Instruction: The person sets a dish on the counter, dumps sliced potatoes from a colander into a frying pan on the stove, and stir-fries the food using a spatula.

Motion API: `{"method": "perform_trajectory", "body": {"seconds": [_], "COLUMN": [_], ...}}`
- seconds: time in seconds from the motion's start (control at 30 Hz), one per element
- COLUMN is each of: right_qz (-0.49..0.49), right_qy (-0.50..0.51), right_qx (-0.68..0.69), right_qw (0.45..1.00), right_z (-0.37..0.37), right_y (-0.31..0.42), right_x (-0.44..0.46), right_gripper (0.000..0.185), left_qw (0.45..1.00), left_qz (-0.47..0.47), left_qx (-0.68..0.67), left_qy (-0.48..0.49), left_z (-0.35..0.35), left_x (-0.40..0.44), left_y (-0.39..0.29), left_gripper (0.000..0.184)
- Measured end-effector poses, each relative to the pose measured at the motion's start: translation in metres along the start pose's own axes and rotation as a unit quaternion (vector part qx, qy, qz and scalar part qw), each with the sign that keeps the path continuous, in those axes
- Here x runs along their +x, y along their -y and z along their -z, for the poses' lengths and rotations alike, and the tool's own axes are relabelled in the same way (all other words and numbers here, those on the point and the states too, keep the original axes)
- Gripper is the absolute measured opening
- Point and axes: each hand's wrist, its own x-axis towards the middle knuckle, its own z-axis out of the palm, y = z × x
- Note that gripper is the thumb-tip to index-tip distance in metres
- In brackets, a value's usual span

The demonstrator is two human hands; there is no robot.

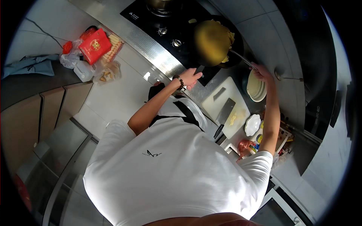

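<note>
My left hand [190, 78], with a dark bead bracelet at its wrist, is closed round the black handle [200, 70] of a dark wok [238, 59] on the stove. A long-handled cooking utensil [241, 56] is gripped in my right hand [263, 71]. Its shaft reaches into the wok, and its working end is hidden. Yellow pieces of food [230, 37] lie in the wok, partly behind a blurred round yellow mass [213, 42] that I cannot make out. Below the wok, a white cutting board [215, 103] bears a cleaver [227, 110] and some yellow scraps [234, 118].
On the black gas stove [151, 22] stands a metal pot [160, 5]. A cream strainer basket [256, 89] and a white scalloped dish [252, 125] flank the board. To the left are a red bag [95, 46] and a white jug [83, 71]. A wall bounds the right.
</note>
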Motion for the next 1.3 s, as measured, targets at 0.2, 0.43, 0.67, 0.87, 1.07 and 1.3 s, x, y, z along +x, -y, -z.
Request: {"method": "perform_trajectory", "body": {"seconds": [0.2, 0.43, 0.67, 0.87, 1.07, 1.3], "right_qz": [0.210, 0.394, 0.380, 0.385, 0.384, 0.399], "right_qy": [-0.137, -0.369, -0.387, -0.403, -0.357, -0.389], "right_qx": [-0.226, -0.554, -0.652, -0.632, -0.665, -0.643], "right_qw": [0.941, 0.634, 0.529, 0.539, 0.532, 0.526], "right_z": [-0.062, -0.159, -0.170, -0.166, -0.169, -0.179], "right_y": [-0.002, -0.020, -0.063, -0.070, -0.057, -0.069], "right_x": [0.001, -0.060, -0.098, -0.154, -0.183, -0.109], "right_gripper": [0.037, 0.029, 0.018, 0.027, 0.025, 0.027], "left_qw": [1.000, 0.999, 0.997, 0.995, 0.995, 0.997], "left_qz": [0.006, 0.007, 0.030, 0.030, 0.031, 0.019], "left_qx": [-0.006, -0.020, -0.067, -0.095, -0.092, -0.080], "left_qy": [-0.005, -0.031, -0.011, 0.011, 0.002, -0.006], "left_z": [-0.003, -0.004, -0.007, -0.005, -0.006, -0.008], "left_x": [-0.005, -0.005, -0.010, -0.013, -0.014, -0.016], "left_y": [-0.003, -0.002, -0.004, -0.008, -0.009, -0.012], "left_gripper": [0.040, 0.038, 0.034, 0.034, 0.032, 0.032]}}
